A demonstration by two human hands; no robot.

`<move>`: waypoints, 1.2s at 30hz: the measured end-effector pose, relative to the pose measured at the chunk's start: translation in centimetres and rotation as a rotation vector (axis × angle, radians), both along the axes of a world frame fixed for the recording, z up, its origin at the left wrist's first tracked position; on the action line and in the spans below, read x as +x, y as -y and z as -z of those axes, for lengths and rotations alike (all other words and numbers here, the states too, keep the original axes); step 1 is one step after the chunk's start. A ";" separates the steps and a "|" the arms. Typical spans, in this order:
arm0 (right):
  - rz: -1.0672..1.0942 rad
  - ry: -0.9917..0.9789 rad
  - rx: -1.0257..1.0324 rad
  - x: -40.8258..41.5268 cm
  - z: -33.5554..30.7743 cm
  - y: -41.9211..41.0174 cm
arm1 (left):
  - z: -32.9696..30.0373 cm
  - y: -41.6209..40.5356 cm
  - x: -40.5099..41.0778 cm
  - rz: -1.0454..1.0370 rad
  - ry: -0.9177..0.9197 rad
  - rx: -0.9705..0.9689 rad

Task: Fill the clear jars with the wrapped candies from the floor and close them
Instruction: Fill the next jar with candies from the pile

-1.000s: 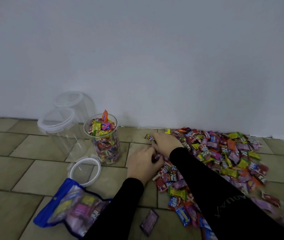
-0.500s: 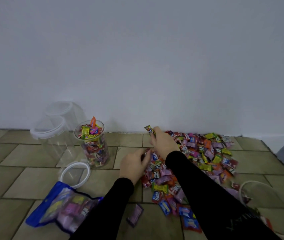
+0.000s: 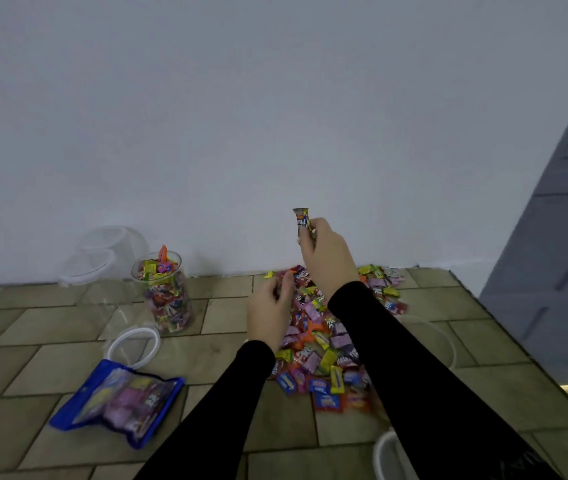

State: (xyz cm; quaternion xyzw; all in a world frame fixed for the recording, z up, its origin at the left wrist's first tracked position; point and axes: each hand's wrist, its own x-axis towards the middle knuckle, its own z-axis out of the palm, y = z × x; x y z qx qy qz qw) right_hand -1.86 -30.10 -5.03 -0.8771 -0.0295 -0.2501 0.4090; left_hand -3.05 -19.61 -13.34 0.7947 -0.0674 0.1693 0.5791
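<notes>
A heap of wrapped candies [image 3: 324, 344] in pink, yellow, red and blue lies on the tiled floor by the wall. My right hand [image 3: 327, 261] is raised above the heap and pinches a wrapped candy [image 3: 302, 221] upright. My left hand [image 3: 270, 311] hovers over the heap's left edge with fingers curled; what it holds is hidden. A clear jar [image 3: 166, 292], open and filled to the brim with candies, stands to the left. Two empty clear jars [image 3: 99, 271] with lids on stand beside and behind it.
A loose white lid ring [image 3: 133, 344] lies in front of the full jar. A blue-edged bag of sweets [image 3: 120, 403] lies near left. Another clear jar [image 3: 431, 341] lies right of the heap, and a white rim [image 3: 384, 452] shows at the bottom. A grey door [image 3: 559, 237] stands at right.
My right hand has risen from the heap with a candy pinched in its fingers. My left hand has lifted slightly off the heap. The view has tilted upward and widened.
</notes>
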 end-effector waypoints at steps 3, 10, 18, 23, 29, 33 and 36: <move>-0.009 0.046 0.033 -2.0 -1.3 1.5 | -1.2 1.4 -1.5 -0.006 0.042 -0.035; -0.008 0.089 0.201 -7.3 -1.6 6.2 | -4.6 5.7 -5.8 -0.035 0.069 -0.323; 0.072 0.203 0.544 -10.3 0.7 11.1 | -6.3 10.9 -10.8 0.040 0.048 -0.425; 0.092 0.271 0.652 -10.7 0.9 12.3 | -7.0 12.7 -11.6 0.029 0.036 -0.435; 0.106 0.230 0.662 -9.7 1.9 12.1 | -7.0 14.0 -11.5 0.042 -0.012 -0.501; 0.133 0.219 0.679 -9.6 2.0 12.3 | -6.4 14.2 -11.0 0.048 -0.032 -0.519; 0.163 0.186 0.727 -9.4 2.4 12.7 | -6.4 14.3 -10.7 0.043 -0.030 -0.491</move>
